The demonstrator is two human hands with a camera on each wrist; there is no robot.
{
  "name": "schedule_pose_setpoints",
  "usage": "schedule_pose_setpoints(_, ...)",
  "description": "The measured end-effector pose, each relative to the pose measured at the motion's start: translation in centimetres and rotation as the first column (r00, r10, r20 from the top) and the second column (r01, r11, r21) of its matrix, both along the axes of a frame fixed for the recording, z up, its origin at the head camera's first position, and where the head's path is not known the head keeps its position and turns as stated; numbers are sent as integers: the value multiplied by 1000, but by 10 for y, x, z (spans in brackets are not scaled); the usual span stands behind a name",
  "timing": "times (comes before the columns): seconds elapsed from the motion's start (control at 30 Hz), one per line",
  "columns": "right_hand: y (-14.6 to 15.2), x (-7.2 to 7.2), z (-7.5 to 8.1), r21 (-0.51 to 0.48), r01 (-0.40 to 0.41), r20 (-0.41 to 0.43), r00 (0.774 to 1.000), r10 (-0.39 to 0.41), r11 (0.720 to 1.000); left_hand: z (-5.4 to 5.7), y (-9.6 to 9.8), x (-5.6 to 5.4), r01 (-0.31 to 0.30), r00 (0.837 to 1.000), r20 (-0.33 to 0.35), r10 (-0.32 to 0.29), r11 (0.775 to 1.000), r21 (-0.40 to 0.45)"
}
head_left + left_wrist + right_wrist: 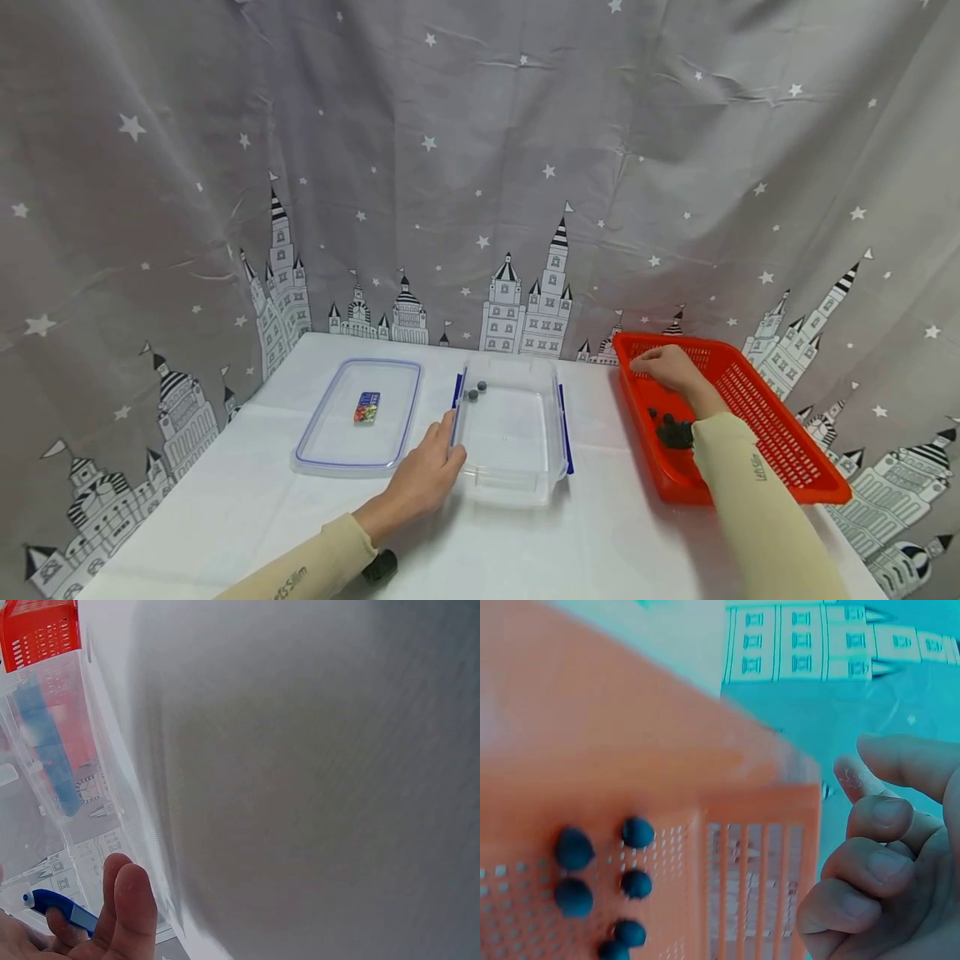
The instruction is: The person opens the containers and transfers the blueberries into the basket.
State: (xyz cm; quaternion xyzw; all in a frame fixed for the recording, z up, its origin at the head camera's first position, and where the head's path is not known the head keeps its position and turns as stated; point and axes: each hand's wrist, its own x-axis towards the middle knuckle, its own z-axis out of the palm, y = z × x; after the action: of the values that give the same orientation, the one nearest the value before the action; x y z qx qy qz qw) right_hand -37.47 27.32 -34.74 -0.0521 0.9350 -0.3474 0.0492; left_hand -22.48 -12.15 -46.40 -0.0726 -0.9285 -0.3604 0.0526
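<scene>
My left hand (pixel 429 471) grips the left side of a clear plastic container (pixel 517 479) by its blue latch (pixel 61 906). Two small dark round berries, like blueberries (pixel 473 395), lie in the container's far left corner. My right hand (pixel 672 372) hovers over the far left part of a red basket (pixel 757 408). In the right wrist view its index finger and thumb reach forward while the other fingers curl loosely; I see nothing held. Several dark berries (pixel 574 896) sit on the basket's perforated floor, apart from that hand.
A clear lid (pixel 330 433) with a blue rim and a small printed label (pixel 367 408) lies left of the container. A white cloth covers the table (pixel 277 508). Behind it hangs a grey curtain (pixel 450 208) printed with castles and stars.
</scene>
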Motion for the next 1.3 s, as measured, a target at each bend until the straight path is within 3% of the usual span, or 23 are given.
schedule_pose_setpoints(0.47,-52,-10,1,-34,-11,28,1000,12,999,2,-1,-1,-3,1000,-10,3,1000,-8)
schedule_pose_setpoints(0.8,-90,-5,6,-95,-42,40,998,46,995,3,0,-1,-5,1000,-11,4,1000,-6)
schedule_pose_setpoints(1.3,-139,-11,-8,-223,-93,113,986,121,970,1,0,-1,-6,1000,-5,6,1000,-13)
